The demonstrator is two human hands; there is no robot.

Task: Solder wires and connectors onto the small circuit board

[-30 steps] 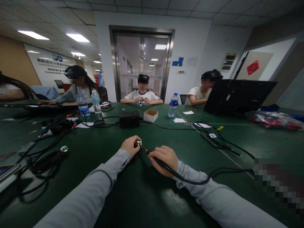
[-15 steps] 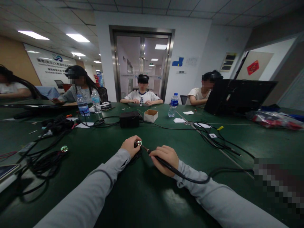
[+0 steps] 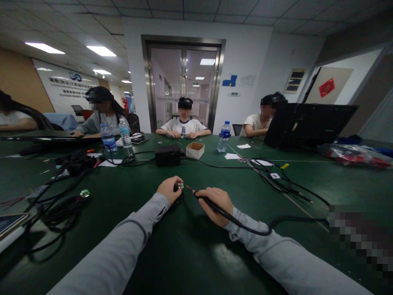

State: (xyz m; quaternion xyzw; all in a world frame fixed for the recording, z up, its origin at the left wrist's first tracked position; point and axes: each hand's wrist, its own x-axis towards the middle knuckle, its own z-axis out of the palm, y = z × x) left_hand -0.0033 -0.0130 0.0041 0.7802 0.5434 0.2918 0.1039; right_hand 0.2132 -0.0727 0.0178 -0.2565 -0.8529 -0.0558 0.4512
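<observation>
Head view has our left hand (image 3: 168, 189) pinching a small green board (image 3: 180, 186) low over the green table (image 3: 184, 254), while our right hand (image 3: 215, 201) is closed around a soldering iron (image 3: 199, 196), its tip just beside the board. Beyond them stand a black box (image 3: 167, 155), a cardboard box (image 3: 194, 150) and a water bottle (image 3: 224, 136), with tangled cables (image 3: 58, 205) to the left. Our fingers hide part of the board, its details are too small to read, and a pixelated patch (image 3: 359, 237) covers the table's right side.
</observation>
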